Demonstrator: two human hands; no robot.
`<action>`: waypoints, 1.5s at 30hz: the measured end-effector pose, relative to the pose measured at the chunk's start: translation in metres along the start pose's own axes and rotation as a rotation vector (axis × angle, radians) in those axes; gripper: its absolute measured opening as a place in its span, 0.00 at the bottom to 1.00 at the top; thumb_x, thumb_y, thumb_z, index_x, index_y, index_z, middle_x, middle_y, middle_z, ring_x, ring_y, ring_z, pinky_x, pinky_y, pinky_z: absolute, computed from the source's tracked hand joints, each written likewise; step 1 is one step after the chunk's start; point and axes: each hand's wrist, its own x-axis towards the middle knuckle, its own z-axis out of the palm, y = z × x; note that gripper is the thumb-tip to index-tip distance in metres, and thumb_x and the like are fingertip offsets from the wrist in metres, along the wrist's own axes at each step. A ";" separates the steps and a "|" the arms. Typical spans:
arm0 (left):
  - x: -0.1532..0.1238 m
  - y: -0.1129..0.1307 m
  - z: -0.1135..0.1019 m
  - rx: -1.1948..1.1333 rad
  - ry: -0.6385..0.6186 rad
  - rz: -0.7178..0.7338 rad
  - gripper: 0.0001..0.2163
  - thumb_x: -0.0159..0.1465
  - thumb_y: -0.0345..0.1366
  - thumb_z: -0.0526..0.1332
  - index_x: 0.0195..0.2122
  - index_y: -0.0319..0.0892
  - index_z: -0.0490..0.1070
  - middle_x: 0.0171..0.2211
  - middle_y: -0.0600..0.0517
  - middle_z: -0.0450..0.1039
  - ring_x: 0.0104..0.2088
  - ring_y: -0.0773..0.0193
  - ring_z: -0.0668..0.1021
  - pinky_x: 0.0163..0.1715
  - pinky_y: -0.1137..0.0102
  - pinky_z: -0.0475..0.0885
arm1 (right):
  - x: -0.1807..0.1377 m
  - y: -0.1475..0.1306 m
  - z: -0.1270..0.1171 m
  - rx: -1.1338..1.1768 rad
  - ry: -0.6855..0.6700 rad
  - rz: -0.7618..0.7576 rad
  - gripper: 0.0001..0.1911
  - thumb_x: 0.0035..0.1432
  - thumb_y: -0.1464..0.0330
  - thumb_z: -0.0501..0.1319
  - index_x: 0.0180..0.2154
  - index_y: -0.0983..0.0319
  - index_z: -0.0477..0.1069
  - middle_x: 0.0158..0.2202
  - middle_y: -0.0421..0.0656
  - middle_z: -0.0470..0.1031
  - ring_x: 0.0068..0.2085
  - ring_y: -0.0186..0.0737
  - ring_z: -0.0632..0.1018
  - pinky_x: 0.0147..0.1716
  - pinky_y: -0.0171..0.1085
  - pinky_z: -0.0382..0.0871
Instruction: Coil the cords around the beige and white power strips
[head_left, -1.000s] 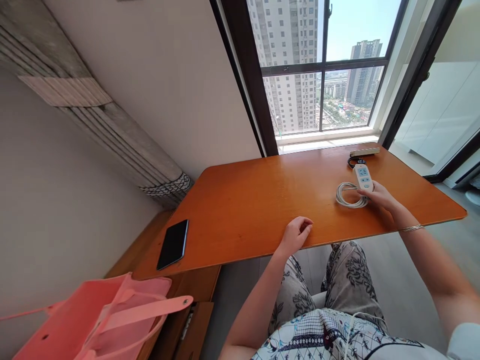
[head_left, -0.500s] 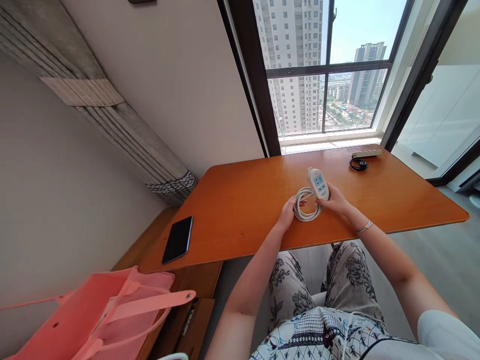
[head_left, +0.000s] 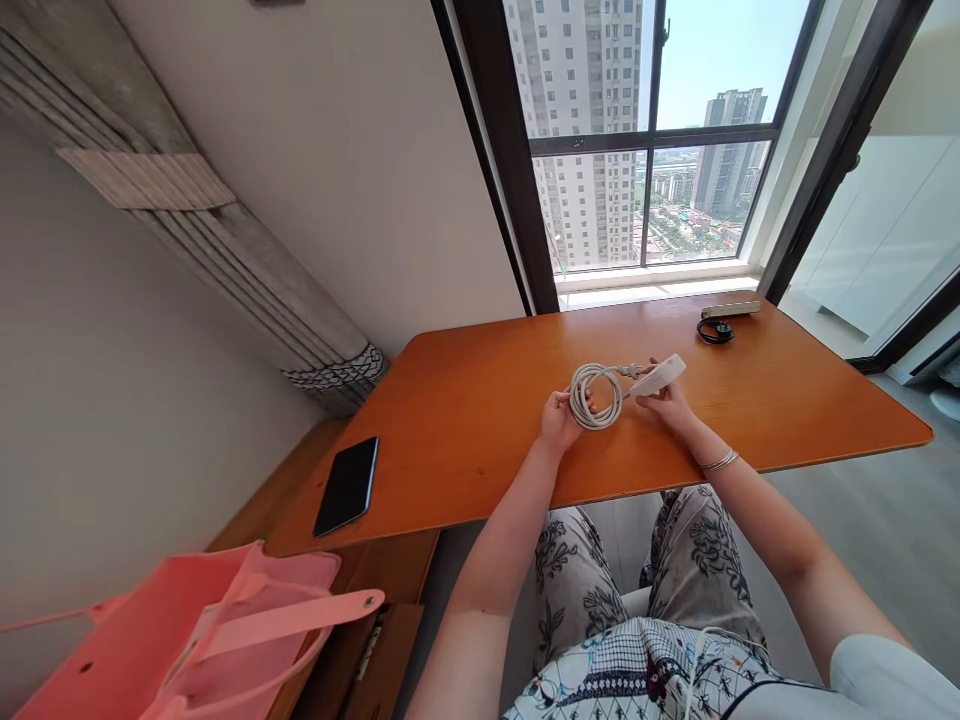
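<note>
A white power strip is tilted over the table, its socket face turned out of sight. My right hand is closed around its near end. The strip's white cord, wound into a round coil, hangs at its left side. My left hand grips the coil's left edge, fingers passing behind the loops. A pale plug shows between the coil and the strip. Both hands are above the orange-brown wooden table, near its front edge.
A second, beige power strip with a black cord and plug lies at the table's back right. A black tablet lies on the left end. Lower left stands a pink bag. A window is behind the table.
My right hand has turned the power strip, so its sockets no longer show, and moved it slightly right. My left hand has shifted the coil left and a little up, widening the gap.
</note>
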 end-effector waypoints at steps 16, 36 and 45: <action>0.004 -0.005 -0.012 0.309 -0.057 -0.063 0.11 0.43 0.29 0.56 0.27 0.37 0.73 0.26 0.48 0.75 0.27 0.63 0.75 0.29 0.70 0.70 | 0.004 -0.003 -0.011 -0.146 -0.049 -0.139 0.36 0.42 0.48 0.73 0.50 0.57 0.69 0.60 0.52 0.71 0.58 0.53 0.74 0.56 0.52 0.69; 0.000 0.006 -0.017 0.205 -0.195 -0.177 0.18 0.47 0.30 0.56 0.38 0.34 0.77 0.24 0.49 0.73 0.26 0.63 0.75 0.35 0.66 0.72 | -0.013 -0.029 -0.006 -0.658 -0.227 -0.486 0.25 0.45 0.63 0.73 0.46 0.56 0.73 0.60 0.51 0.72 0.56 0.54 0.77 0.57 0.52 0.68; -0.001 0.001 -0.014 0.232 -0.138 -0.117 0.13 0.51 0.28 0.57 0.36 0.36 0.76 0.31 0.48 0.76 0.26 0.66 0.74 0.30 0.70 0.71 | -0.012 -0.015 -0.001 -0.321 -0.186 -0.357 0.28 0.46 0.63 0.73 0.50 0.57 0.70 0.64 0.53 0.66 0.64 0.53 0.69 0.63 0.54 0.62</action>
